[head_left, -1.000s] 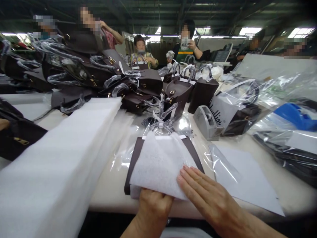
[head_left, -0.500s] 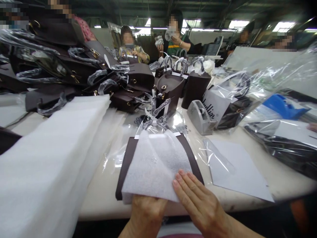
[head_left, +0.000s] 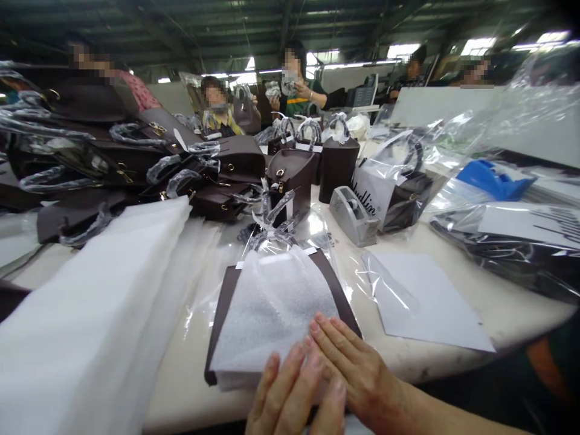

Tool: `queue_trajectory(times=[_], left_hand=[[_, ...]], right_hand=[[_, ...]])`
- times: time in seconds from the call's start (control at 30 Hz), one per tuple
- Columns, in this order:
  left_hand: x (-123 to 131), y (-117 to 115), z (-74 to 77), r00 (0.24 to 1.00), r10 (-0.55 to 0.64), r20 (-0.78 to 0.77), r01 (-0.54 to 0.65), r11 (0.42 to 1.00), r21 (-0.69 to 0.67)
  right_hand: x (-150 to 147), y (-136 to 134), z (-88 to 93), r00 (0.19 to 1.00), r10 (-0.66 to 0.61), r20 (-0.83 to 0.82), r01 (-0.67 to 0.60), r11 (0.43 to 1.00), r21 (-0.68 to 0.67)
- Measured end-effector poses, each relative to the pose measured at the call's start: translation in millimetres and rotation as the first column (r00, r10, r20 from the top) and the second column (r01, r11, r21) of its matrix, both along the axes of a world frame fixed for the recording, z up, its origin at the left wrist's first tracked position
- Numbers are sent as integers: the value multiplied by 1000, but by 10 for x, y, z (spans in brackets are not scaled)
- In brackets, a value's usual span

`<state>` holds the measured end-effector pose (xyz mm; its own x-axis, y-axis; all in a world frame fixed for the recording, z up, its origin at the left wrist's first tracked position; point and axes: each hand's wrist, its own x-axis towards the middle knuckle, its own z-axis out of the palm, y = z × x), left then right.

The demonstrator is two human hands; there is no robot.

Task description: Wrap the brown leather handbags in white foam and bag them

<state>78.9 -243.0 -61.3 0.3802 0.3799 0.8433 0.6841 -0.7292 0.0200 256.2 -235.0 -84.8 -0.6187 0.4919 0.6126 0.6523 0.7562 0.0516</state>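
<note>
A dark brown handbag point(head_left: 338, 284) lies on the table in front of me, its wrapped handles pointing away. White foam sheet point(head_left: 267, 302) covers most of its upper side. My right hand point(head_left: 357, 368) rests flat on the lower right part of the sheet, fingers stretched out. Close beside it, my left hand point(head_left: 294, 393) is at the near edge of the bag with its fingers spread and bent a little, holding nothing visible. Clear plastic film shows around the handles.
Foam sheets point(head_left: 90, 302) are stacked at the left, with piled handbags point(head_left: 240, 157) behind. A grey tape dispenser point(head_left: 353, 214), white paper point(head_left: 430, 302), a bagged handbag point(head_left: 408, 193) and a blue object point(head_left: 493, 180) are at the right. Several people stand or sit beyond the table.
My left hand has come out from under the near edge of the foam sheet and now shows above it, beside my right hand. The view has shifted slightly.
</note>
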Motion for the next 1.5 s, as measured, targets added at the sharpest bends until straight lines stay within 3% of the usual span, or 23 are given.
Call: queue_trajectory(times=[0.1, 0.17, 0.27, 0.4, 0.47, 0.57, 0.77, 0.9, 1.1, 1.2, 1.5], left_hand=[[181, 122, 18, 990, -131, -45, 116, 962, -248], [208, 201, -5, 977, -172, -123, 121, 932, -342], [182, 255, -69, 964, -201, -171, 142, 941, -308], [177, 267, -137, 954, -219, -207, 158, 948, -278], [191, 282, -155, 950, -213, -227, 155, 956, -250], [206, 311, -176, 949, -207, -239, 162, 967, -195], [217, 305, -199, 956, -243, -164, 211, 959, -188], [210, 289, -166, 960, -239, -146, 197, 947, -254], [200, 353, -173, 907, -311, -282, 281, 949, -143], [232, 342, -215, 898, -309, -312, 278, 950, -143], [312, 246, -380, 971, -98, -220, 93, 995, -33]], right_hand=[[-12, 2, -13, 997, 0, -75, -1, 1000, -8], [43, 5, -19, 997, 33, -71, -37, 998, -46], [234, -27, -88, 993, -20, -113, 9, 995, -101], [465, -123, -259, 874, -319, -367, 201, 924, -325], [482, -149, -321, 828, -356, -433, 148, 884, -444], [422, -135, -340, 771, -350, -532, 55, 869, -491], [292, -60, -180, 642, -437, -630, -79, 779, -621], [193, -34, -85, 492, -542, -681, -109, 738, -666], [110, -20, -51, 345, -624, -701, -161, 697, -699], [117, -12, -33, 317, -647, -694, -193, 672, -715], [165, 25, -52, 300, -662, -687, -265, 634, -727]])
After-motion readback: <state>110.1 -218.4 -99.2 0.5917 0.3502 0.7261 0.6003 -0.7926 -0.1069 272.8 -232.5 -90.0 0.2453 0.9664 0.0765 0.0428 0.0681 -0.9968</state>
